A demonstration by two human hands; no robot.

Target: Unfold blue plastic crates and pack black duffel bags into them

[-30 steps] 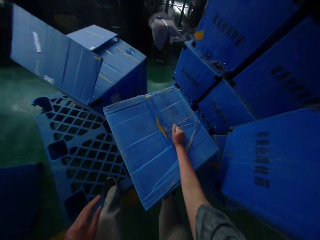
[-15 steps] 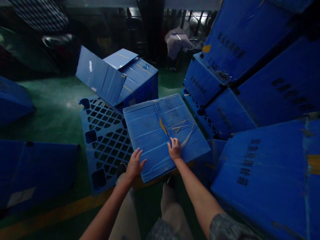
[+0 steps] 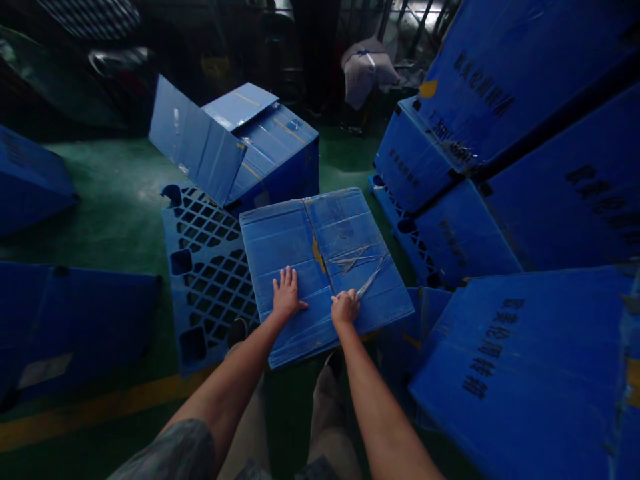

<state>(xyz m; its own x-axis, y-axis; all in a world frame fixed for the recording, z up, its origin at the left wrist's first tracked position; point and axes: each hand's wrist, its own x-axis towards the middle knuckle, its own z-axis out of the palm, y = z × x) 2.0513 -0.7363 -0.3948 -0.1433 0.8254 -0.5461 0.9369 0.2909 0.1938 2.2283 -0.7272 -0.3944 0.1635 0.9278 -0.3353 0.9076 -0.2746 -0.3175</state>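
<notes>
A blue box (image 3: 280,233) with a central seam, yellow tape and loose clear tape lies in front of me, its top flaps together. My left hand (image 3: 287,295) rests flat on the left flap with its fingers spread. Close to the seam, my right hand (image 3: 345,307) has its fingers curled on the top near the loose clear tape (image 3: 369,279). What those fingers pinch, if anything, is too small to make out.
A blue lattice pallet (image 3: 203,248) lies left of the box. Behind it sits another blue box (image 3: 280,150) with a raised flap (image 3: 195,140). Large blue boxes (image 3: 520,347) stand stacked on the right; more blue boxes (image 3: 100,313) are at the left.
My left hand has moved from the box's near left edge inward and forward onto the left flap. The right hand stays by the seam, now more tightly curled. The view has shifted slightly.
</notes>
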